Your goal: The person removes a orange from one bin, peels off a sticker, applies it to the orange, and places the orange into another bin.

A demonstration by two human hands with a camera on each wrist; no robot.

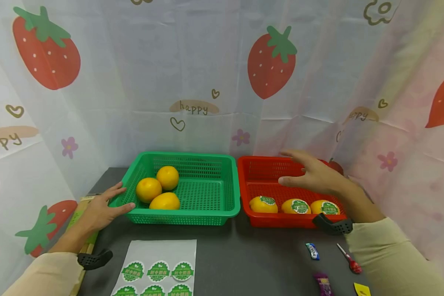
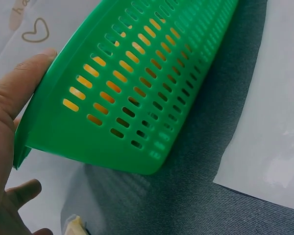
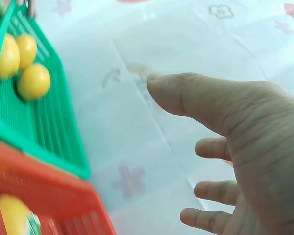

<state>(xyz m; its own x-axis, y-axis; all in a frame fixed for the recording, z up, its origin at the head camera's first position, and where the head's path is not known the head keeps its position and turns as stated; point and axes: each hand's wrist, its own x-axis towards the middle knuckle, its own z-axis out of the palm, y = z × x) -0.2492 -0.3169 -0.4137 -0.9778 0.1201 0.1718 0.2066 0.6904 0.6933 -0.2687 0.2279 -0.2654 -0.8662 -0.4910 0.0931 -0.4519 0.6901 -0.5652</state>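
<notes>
At the far left on the desk, a pale yellow-green strip, too covered to identify. Next, the left grip, released, with fingers spread about the near-left corner of the green basket and thumb against its rim; perhaps there to steady it, with nothing clasped.

Inside that basket, towards its left, three plain yellow fruits, close together, probably kept from rolling by the walls. In front, flat on the desk, a sheet of green stickers, face up, presumably for easy peeling.

Further right, in the red basket, three stickered fruits in a row along the near wall, labels upward, likely for tidy sorting. Above it, the right grip, also released, thumb and fingers apart around nothing. Nearer, seemingly set aside, a blue-white sweet, a purple packet, a lollipop and a yellow packet.

For moving: tight at left and behind, close to the curtain; open mesh right of the plain fruits; hardly any gap between basket rims; bare desk between sheet and sweets.
</notes>
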